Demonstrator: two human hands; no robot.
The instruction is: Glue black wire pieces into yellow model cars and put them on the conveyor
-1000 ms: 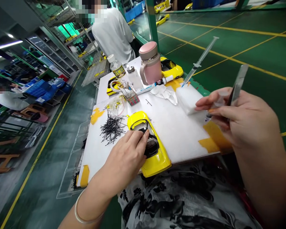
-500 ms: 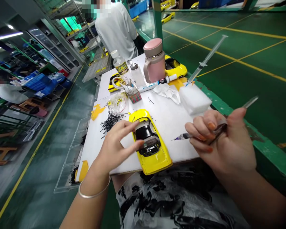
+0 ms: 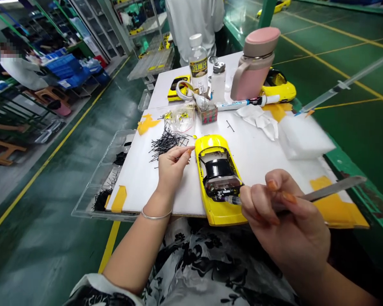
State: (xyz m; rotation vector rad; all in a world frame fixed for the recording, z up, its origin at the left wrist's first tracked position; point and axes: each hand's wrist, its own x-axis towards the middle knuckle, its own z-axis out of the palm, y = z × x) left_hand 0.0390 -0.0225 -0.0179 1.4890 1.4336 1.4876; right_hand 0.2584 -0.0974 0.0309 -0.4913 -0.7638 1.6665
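Note:
A yellow model car (image 3: 226, 214) with a black roof lies on the white board (image 3: 185, 191), its interior partly exposed. My left hand (image 3: 172, 168) is beside the car's far left corner, thumb and forefinger pinched together; whatever is between them is too small to make out. Just beyond it spreads a pile of thin black sticks (image 3: 167, 142). My right hand (image 3: 284, 216) is closed around a small syringe (image 3: 232, 199), whose tip is over the black part near the car's rear window. Metal tweezers (image 3: 336, 187) also stick out of that hand.
Behind the car stand a pink mug (image 3: 255, 68), a bottle (image 3: 198, 63), a glass jar (image 3: 218, 80) and a marker (image 3: 239, 104). A large syringe (image 3: 332, 91) leans from a white foam block (image 3: 306, 134). A person in white (image 3: 194, 25) is beyond the board.
My left hand has left the car's roof and closed near the black sticks. My right hand has brought the small syringe over to the car. The camera view has shifted.

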